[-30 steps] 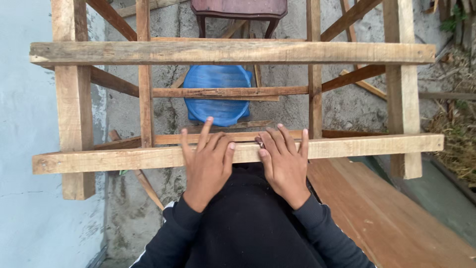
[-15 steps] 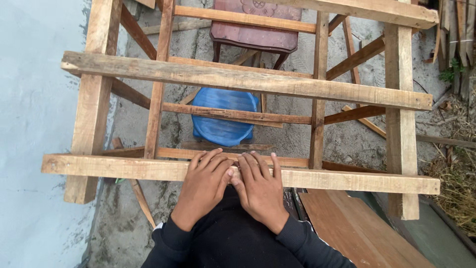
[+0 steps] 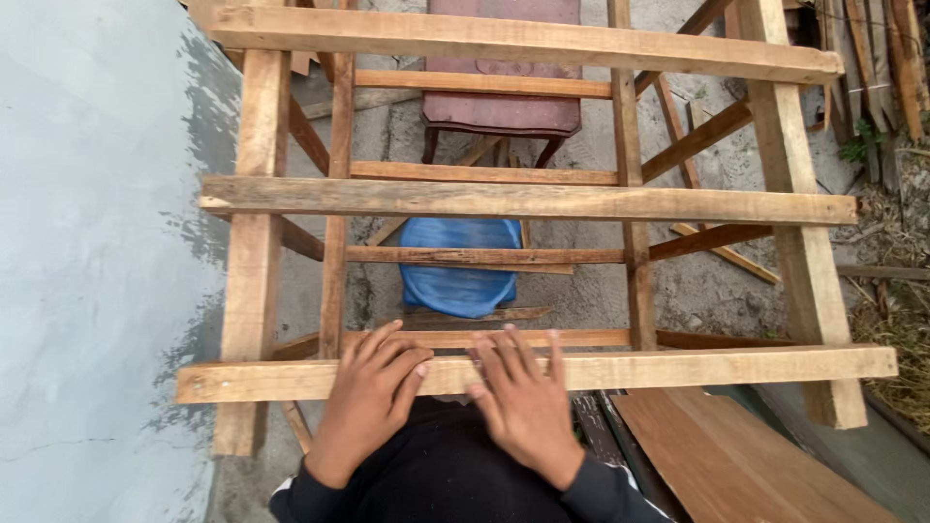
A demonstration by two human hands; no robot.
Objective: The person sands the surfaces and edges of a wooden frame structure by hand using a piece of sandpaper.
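From my feed, the nearest plank (image 3: pixel 678 370) of the wooden frame (image 3: pixel 257 242) runs straight across the lower part of the view, pale and rough, lying flat on the frame's two long side rails. Both hands are on it near its middle. The left hand (image 3: pixel 368 412) lies palm down with its fingers draped over the plank's top, loosely curled, not clenched. The right hand (image 3: pixel 523 402) sits just beside it, fingers spread flat across the same plank (thumbs nearly touching, as far as I can tell). Neither hand grips anything; both simply press on the wood. Dark sleeves (image 3: pixel 320 499) show at the bottom edge.

Further up, a second cross plank (image 3: pixel 523 201) and a third (image 3: pixel 523 44) lie parallel on the rails. Below the frame, on the ground, I see a blue sack (image 3: pixel 455 271) and a dark reddish stool (image 3: pixel 499 107). A grey wall (image 3: pixel 87 252) stands at the left, and flat boards (image 3: pixel 736 455) lie at the lower right.
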